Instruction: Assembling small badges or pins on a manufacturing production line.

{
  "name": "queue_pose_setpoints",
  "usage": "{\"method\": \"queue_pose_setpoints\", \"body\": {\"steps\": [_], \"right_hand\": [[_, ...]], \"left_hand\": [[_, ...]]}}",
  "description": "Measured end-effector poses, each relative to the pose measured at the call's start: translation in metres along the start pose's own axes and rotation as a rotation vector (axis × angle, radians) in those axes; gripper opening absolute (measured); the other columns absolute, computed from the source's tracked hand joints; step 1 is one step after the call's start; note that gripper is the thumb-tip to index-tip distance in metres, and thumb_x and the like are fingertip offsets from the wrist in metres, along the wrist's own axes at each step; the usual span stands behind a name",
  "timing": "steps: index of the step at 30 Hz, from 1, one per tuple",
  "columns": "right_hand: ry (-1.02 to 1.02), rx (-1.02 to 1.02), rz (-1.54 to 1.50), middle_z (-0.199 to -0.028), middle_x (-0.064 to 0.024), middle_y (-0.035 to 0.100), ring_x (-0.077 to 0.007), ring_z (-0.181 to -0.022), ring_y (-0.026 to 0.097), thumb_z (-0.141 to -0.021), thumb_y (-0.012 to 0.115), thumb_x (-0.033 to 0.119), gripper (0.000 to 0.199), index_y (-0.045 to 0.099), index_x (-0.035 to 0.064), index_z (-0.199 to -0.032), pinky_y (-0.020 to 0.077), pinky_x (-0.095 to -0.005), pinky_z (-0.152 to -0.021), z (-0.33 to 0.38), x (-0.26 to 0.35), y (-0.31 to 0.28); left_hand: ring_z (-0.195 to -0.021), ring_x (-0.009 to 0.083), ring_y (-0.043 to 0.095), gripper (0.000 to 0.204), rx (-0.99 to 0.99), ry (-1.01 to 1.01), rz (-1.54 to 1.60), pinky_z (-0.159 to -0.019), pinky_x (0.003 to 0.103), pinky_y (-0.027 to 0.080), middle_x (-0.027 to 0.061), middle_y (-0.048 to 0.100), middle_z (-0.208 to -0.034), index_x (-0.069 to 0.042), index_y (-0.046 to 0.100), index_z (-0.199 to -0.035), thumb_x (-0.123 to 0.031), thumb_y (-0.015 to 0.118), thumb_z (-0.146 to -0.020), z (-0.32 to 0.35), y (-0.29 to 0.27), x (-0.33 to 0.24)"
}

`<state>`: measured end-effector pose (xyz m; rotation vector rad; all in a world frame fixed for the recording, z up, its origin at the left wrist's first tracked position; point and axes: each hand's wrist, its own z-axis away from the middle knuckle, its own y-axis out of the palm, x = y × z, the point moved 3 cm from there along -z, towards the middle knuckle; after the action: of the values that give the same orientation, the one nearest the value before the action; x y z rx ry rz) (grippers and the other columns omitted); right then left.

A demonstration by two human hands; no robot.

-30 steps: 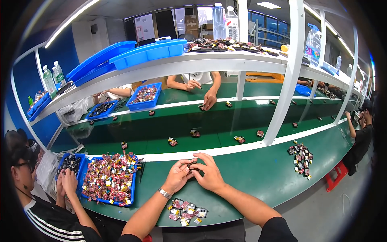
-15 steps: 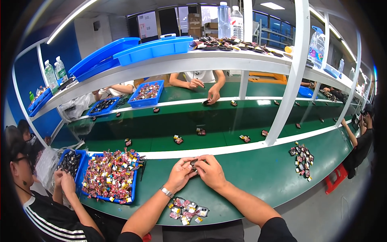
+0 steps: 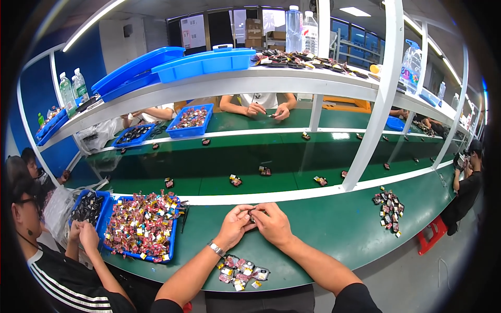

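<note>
My left hand (image 3: 235,225) and my right hand (image 3: 272,224) meet over the green table, both closed on one small black plastic casing (image 3: 251,215). Fingers cover most of it, so its details are hidden. A silver watch sits on my left wrist. Just below my hands, near the table's front edge, lies a small pile of black casings (image 3: 243,272) with pink, white and yellow parts. To the left stands a blue tray (image 3: 174,245) heaped with small pink, white and yellow electronic parts.
A co-worker (image 3: 47,255) at the left handles something beside a blue tray of black parts (image 3: 90,209). Loose assemblies (image 3: 390,208) lie at the right. Beyond a white rail (image 3: 229,200), spaced assemblies (image 3: 235,180) lie on a green belt. White posts (image 3: 373,104) hold an overhead shelf.
My hands stay together on the casing with slight finger shifts. Assemblies on the belt sit slightly farther right. Across the table, a co-worker's hands have come together and lifted slightly.
</note>
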<state>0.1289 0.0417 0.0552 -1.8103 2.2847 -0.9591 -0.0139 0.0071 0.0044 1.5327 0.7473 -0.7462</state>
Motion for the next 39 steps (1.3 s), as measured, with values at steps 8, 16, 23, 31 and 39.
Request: {"method": "queue_pose_setpoints", "body": {"steps": [8, 16, 23, 31, 39], "right_hand": [[0.022, 0.032, 0.048, -0.113, -0.012, 0.058, -0.0288, -0.098, 0.058, -0.074, 0.071, 0.01, 0.024, 0.068, 0.0054, -0.097, 0.0516, -0.0367, -0.081, 0.005, 0.009, 0.006], [0.148, 0.052, 0.059, -0.11, -0.0129, 0.061, -0.0319, -0.095, 0.058, -0.074, 0.068, 0.01, 0.023, 0.066, 0.0036, -0.096, 0.0509, -0.0387, -0.083, -0.022, -0.052, 0.006], [0.557, 0.121, 0.25, -0.104, -0.0115, 0.065, -0.0333, -0.095, 0.06, -0.07, 0.071, 0.015, 0.024, 0.07, 0.0042, -0.091, 0.05, -0.0417, -0.085, -0.024, -0.202, -0.003], [0.846, 0.116, 0.835, -0.102, -0.0192, 0.057, -0.033, -0.098, 0.057, -0.077, 0.065, 0.018, 0.031, 0.056, -0.0005, -0.1, 0.0481, -0.0457, -0.083, 0.013, -0.252, -0.079], [0.633, -0.18, 0.741, -0.085, -0.0145, 0.063, -0.0301, -0.084, 0.063, -0.081, 0.053, 0.006, 0.011, 0.056, 0.0039, -0.092, 0.0514, -0.0433, -0.075, 0.025, -0.262, -0.078]], "left_hand": [[-0.109, 0.0189, 0.059, 0.024, -0.116, 0.015, -0.026, -0.092, 0.035, 0.052, 0.0096, 0.06, -0.12, -0.004, 0.049, -0.121, -0.002, 0.048, -0.097, 0.001, -0.005, -0.001], [-0.129, 0.0316, 0.047, 0.048, -0.066, 0.015, 0.077, -0.104, 0.05, 0.043, 0.0172, 0.039, -0.146, -0.004, 0.032, -0.141, -0.014, 0.05, -0.098, 0.002, 0.009, -0.014], [-0.129, 0.0376, 0.046, 0.054, -0.031, -0.025, -0.089, -0.104, 0.049, 0.044, 0.0224, 0.037, -0.147, 0.0, 0.029, -0.142, -0.018, 0.053, -0.096, -0.001, -0.001, -0.012], [-0.126, 0.039, 0.049, 0.054, 0.0, -0.046, -0.117, -0.102, 0.05, 0.045, 0.0234, 0.041, -0.144, 0.001, 0.033, -0.138, -0.017, 0.058, -0.094, -0.003, 0.002, -0.012], [-0.117, 0.0371, 0.057, 0.052, -0.046, -0.015, -0.212, -0.096, 0.044, 0.05, 0.0224, 0.05, -0.134, -0.001, 0.04, -0.134, -0.017, 0.062, -0.09, -0.005, -0.013, -0.001]]}}
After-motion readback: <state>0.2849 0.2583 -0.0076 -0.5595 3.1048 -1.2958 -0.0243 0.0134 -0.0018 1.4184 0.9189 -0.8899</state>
